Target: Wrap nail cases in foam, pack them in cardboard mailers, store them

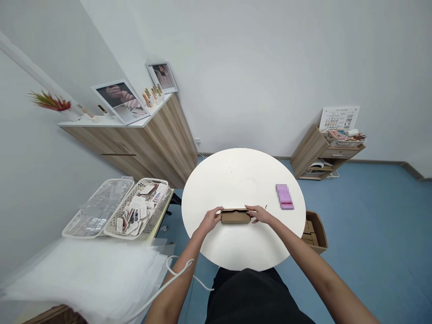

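A small brown cardboard box (235, 217) lies on the round white table (236, 180), near its front edge. My left hand (212, 218) grips the box's left end with curled fingers. My right hand (259, 213) grips its right end, fingers bent over the top edge. A pink blurred rectangular object (284, 196) lies on the table to the right of my right hand, apart from it.
A cream basket of small packets (138, 208) and a clear tray (95, 208) sit on a side table at left. An open carton of brown boxes (313, 231) stands on the blue floor at right. Wooden cabinets line the walls. A white cable hangs by my left arm.
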### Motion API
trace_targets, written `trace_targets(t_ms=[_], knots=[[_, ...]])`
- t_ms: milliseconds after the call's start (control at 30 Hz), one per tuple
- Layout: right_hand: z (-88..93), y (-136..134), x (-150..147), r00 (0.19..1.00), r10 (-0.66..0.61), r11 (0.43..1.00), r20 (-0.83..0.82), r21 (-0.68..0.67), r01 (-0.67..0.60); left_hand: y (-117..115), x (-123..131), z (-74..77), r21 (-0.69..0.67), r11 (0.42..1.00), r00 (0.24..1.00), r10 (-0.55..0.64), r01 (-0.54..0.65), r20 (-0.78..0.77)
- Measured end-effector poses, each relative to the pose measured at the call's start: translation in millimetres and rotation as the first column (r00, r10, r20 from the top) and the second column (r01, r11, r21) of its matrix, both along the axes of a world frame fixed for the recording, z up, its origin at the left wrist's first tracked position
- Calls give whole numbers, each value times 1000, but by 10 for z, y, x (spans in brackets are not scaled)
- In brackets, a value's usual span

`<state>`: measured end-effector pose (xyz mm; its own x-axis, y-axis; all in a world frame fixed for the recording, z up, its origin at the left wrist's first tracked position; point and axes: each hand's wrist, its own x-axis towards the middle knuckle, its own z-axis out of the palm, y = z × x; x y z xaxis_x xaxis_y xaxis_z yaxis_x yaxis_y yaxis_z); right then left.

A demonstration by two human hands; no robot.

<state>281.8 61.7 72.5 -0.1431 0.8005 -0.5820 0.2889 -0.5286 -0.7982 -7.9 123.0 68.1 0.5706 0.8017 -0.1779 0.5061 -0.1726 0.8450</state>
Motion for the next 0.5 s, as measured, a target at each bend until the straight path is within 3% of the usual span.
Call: trace_targets(t_ms=[100,200,367,500], knots=[[-111,-214,-32,992,51,963,111,259,-78,-168,-42,-84,168,986,999,-18,22,-27],[-160,-398,-69,956,67,864,285,463,-199,-339,-105,-154,275,958,993,-58,84,-99],[-186,-555,-127,845,120,793,521,462,-398,-447,-174,-254,448,867,967,-129,218,-222],[-329,-557,-120,720,78,642,689,518,-565,-364,-92,-402,580,759,931,-92,294,-352]])
